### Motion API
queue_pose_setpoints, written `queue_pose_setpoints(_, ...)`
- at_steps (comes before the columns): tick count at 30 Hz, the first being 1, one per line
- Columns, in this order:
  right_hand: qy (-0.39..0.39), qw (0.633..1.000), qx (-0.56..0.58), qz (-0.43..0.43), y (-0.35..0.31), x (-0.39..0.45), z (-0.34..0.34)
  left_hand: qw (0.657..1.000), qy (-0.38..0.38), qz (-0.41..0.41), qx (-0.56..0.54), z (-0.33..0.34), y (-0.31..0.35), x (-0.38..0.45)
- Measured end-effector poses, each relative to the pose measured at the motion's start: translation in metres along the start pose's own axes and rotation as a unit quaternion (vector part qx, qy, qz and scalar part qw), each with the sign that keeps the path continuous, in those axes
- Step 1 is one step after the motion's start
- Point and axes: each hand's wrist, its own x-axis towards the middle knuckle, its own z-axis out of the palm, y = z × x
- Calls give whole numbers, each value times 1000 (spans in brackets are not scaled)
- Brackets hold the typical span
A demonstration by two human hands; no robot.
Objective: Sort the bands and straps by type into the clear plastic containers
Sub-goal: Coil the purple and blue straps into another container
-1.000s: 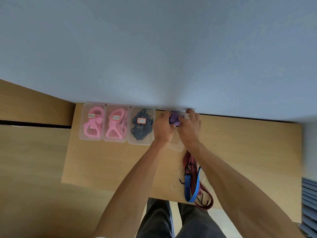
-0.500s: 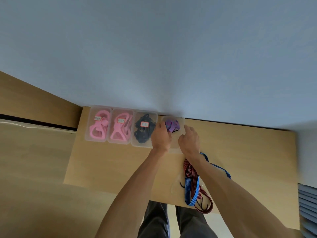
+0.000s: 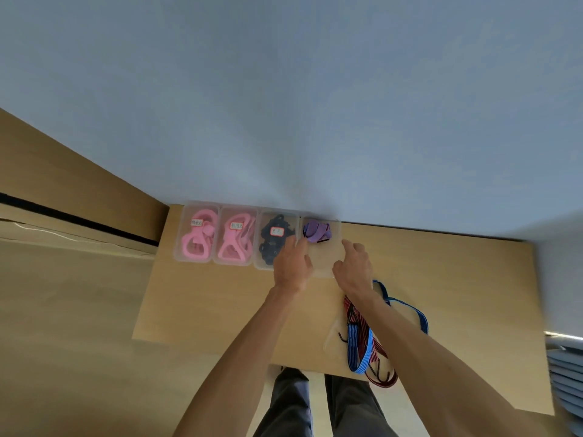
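Our left hand (image 3: 291, 263) and right hand (image 3: 351, 268) hover relaxed, holding nothing, over the box (image 3: 321, 266) with the purple band (image 3: 316, 231).

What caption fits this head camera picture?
Both hands hover by the fourth container holding a purple band.

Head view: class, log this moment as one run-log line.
left hand: at container edge | right hand: at container edge | purple band: in fourth container | striped straps: unsorted on table
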Motion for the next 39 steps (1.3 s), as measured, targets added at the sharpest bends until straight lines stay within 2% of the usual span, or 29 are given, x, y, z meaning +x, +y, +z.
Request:
queue_pose_setpoints(9, 54, 996, 23, 72, 25, -70, -18, 994, -57, 92, -25, 1, 21, -49)
queue_pose_setpoints(11, 64, 994, 31, 86, 34, -84, -17, 991, -82, 98, -40, 10, 29, -60)
queue_pose_setpoints(16, 56, 987, 53, 138, 66, -114, -8, 976, -174, 131, 0, 33, 39, -87)
queue_pose_setpoints(21, 16, 980, 64, 190, 104, -130, -1, 968, -235, 89, 16, 63, 41, -106)
queue_pose_setpoints(30, -41, 975, 102, 192, 141, -133, 20, 975, -222, 19, 8, 95, 59, -120)
queue_pose_setpoints(35, -36, 966, 197, 160, 144, -131, 18, 970, -189, -84, -128, 106, 62, -123)
queue_pose_setpoints(39, -25, 954, 262, 141, 136, -129, 11, 944, -159, -182, -225, 106, 74, -123)
